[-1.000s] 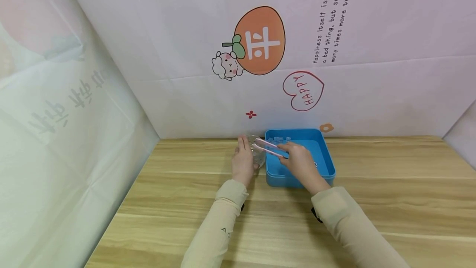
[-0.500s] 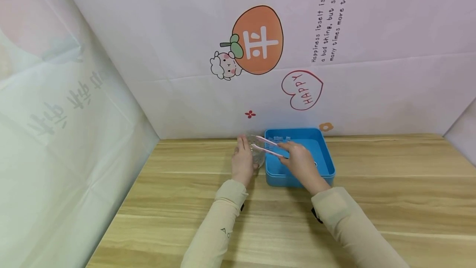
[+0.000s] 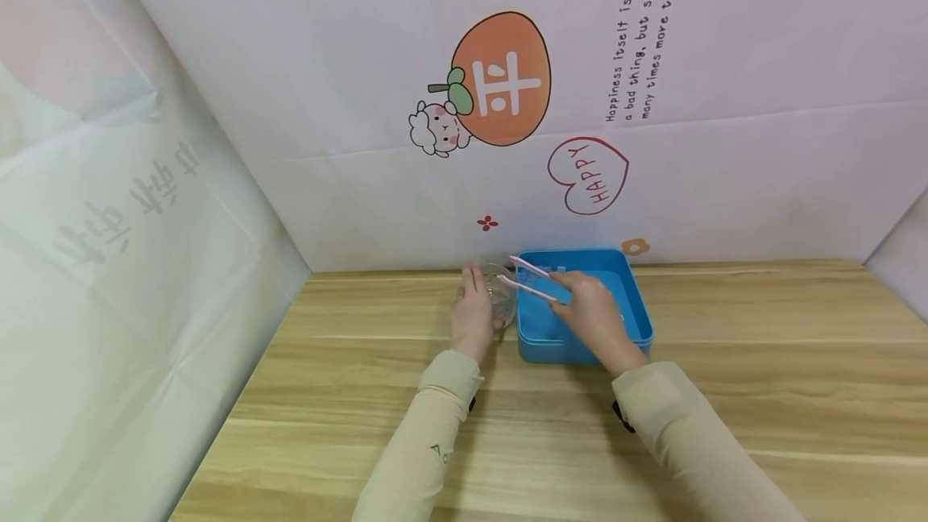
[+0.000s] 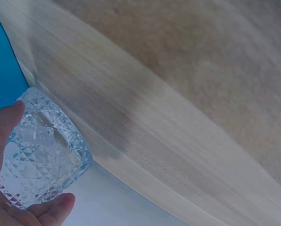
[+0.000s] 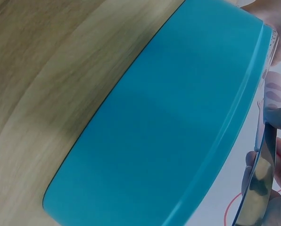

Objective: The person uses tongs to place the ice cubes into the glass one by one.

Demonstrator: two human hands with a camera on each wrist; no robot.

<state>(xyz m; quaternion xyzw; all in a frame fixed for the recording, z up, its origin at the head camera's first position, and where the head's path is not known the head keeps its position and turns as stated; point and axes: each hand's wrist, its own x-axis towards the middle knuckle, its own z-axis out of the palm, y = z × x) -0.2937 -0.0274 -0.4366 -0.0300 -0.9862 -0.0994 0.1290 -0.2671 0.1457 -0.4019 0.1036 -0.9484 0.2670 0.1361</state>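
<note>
Your right hand [image 3: 590,312] and the pink tongs [image 3: 528,289] have shifted slightly rightward since half a second ago, the tips a little wider apart. You pinch the tongs between thumb and fingers, prongs spread; their long axis slants across the left rim of the blue box [image 3: 558,352], tips pointing left and away from you, the nearer over the glass [image 4: 46,150]. Your left hand [image 3: 473,316] grips that glass, thumb and fingers partly open around it, beside the box.

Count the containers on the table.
2: the glass container, held by the left hand, and the blue box just to its right in the head view.
</note>
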